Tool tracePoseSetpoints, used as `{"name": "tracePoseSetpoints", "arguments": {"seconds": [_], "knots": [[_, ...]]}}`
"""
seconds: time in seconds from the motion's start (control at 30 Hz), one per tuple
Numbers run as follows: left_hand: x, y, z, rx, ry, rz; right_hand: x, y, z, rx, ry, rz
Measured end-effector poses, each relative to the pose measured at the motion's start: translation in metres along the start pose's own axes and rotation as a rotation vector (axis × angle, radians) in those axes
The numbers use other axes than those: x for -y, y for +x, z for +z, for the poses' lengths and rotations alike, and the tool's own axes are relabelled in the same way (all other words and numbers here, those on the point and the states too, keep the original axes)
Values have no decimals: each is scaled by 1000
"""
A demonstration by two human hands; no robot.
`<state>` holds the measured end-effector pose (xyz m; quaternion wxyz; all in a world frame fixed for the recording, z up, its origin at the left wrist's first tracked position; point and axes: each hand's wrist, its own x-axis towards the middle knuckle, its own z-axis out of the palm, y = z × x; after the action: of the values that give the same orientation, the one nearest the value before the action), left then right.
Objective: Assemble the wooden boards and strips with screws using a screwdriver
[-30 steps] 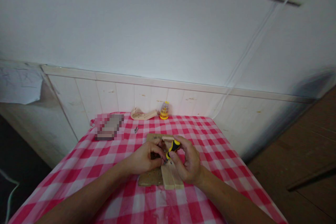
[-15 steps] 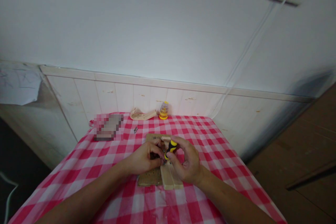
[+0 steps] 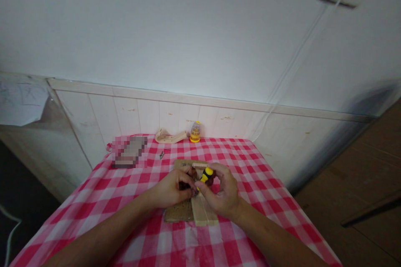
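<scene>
My right hand [image 3: 221, 194] is closed round a short yellow and black screwdriver [image 3: 206, 175], its tip pointing down and left toward my other hand. My left hand [image 3: 173, 190] pinches something small and dark at the screwdriver's tip; what it is I cannot make out. Both hands rest over pale wooden slats [image 3: 203, 213] that lie on a brown board [image 3: 178, 213] in the middle of a table with a red and white checked cloth [image 3: 131, 200].
At the table's far edge stand a small yellow bit holder [image 3: 195, 132] and a curved wooden piece [image 3: 169, 137]. A small metal part [image 3: 162, 154] lies on the cloth, and a blurred-out object [image 3: 129, 151] sits at the far left. White panelled wall behind; dark floor right.
My right hand has turned the screwdriver, so the handle has shifted slightly between the fingers. My left hand stays pinched at the tip.
</scene>
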<state>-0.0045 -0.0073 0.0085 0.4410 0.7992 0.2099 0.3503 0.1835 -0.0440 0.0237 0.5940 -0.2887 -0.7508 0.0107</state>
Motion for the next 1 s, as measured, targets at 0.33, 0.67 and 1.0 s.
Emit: {"name": "tracePoseSetpoints", "arguments": {"seconds": [0.33, 0.67, 1.0], "knots": [[9, -1, 0, -80, -12, -72, -15, -5, -1, -7, 95, 108], [13, 2, 1, -240, 129, -119, -28, -5, 1, -26, 10, 175], [9, 2, 2, -223, 170, -157, -26, -4, -1, 51, 55, 172]]}}
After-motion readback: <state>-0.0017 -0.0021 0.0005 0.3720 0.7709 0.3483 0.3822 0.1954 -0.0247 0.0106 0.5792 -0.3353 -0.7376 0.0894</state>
